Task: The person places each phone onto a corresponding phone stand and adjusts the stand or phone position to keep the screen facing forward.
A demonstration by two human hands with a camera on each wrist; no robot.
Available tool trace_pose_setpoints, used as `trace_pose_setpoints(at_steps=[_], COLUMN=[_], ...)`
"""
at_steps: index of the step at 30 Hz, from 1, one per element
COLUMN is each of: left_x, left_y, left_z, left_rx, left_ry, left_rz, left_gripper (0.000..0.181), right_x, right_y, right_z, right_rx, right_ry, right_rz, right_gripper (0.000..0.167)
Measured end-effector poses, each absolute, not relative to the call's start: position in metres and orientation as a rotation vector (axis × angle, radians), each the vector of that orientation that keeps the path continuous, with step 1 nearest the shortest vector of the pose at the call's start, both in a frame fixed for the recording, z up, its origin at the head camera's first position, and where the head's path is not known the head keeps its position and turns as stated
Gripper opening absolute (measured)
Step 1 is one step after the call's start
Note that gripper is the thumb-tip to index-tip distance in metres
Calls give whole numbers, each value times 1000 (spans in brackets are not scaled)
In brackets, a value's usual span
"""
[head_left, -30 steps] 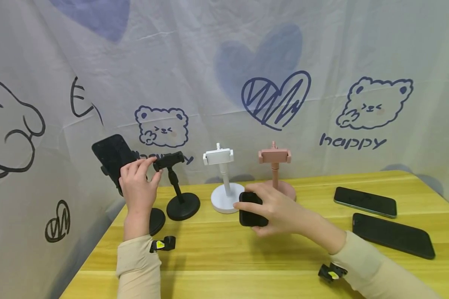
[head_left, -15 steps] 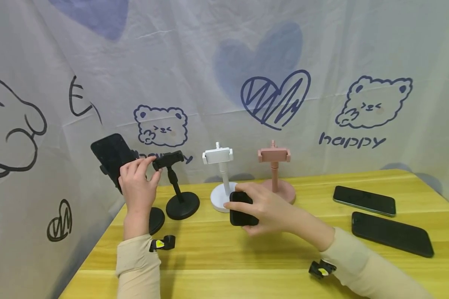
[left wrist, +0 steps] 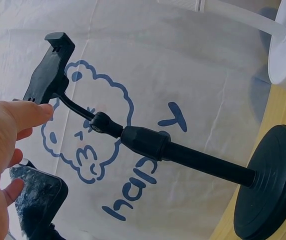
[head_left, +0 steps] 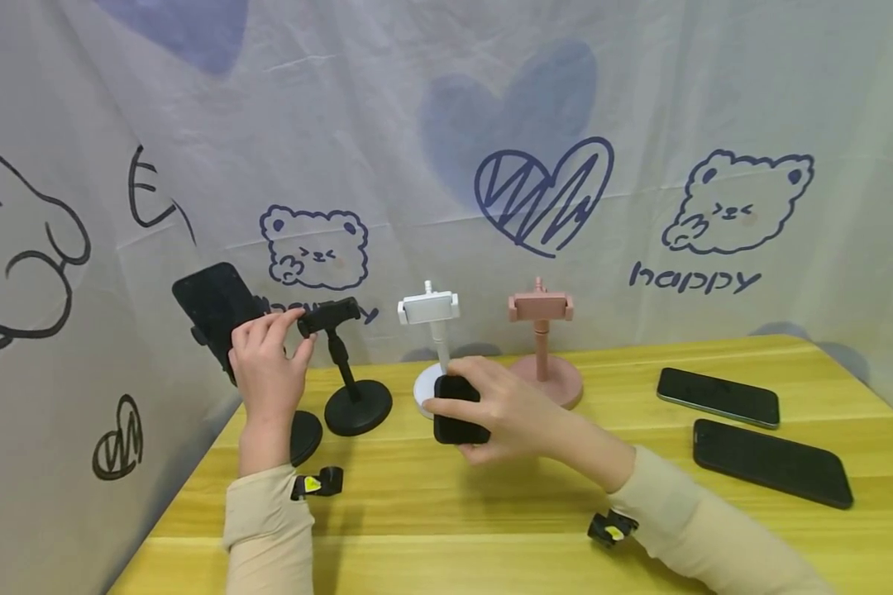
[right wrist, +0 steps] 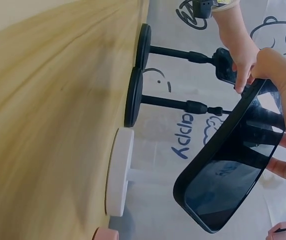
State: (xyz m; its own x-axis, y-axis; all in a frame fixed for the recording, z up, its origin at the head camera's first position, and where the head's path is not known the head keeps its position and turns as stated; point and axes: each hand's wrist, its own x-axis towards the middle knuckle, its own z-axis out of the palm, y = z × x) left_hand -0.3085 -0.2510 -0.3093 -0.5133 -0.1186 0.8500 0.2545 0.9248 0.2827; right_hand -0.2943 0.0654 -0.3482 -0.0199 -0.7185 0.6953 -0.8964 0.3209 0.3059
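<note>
My left hand pinches the left end of the clamp on a black phone stand; in the left wrist view the clamp tilts above its thin neck, with nothing in it. My right hand grips a black smartphone by its edges, thumb on one side and fingers on the other. That phone is held above the table, in front of the white phone stand, partly hiding its base. The right wrist view shows the dark glass of the held phone tilted.
Left of my left hand, another black phone sits tilted in a second black stand, whose base shows. A pink phone stand stands right of the white one. Two phones, one behind and one in front, lie at right.
My right hand has carried the smartphone leftward, from beside the white stand's base to in front of it. My left hand stays at the black stand's clamp.
</note>
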Motion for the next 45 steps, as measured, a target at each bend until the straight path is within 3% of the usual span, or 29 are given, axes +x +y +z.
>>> trace_pose_setpoints(at_steps=[45], left_x=[-307], left_y=[-251], left_z=[-312], left_rx=[-89], left_ry=[-2072], left_rz=[-479], left_gripper=[36], right_x=[-313], right_y=[17], right_z=[-338], right_rx=[1242], right_ry=[-1843], right_rz=[451], right_gripper=[58])
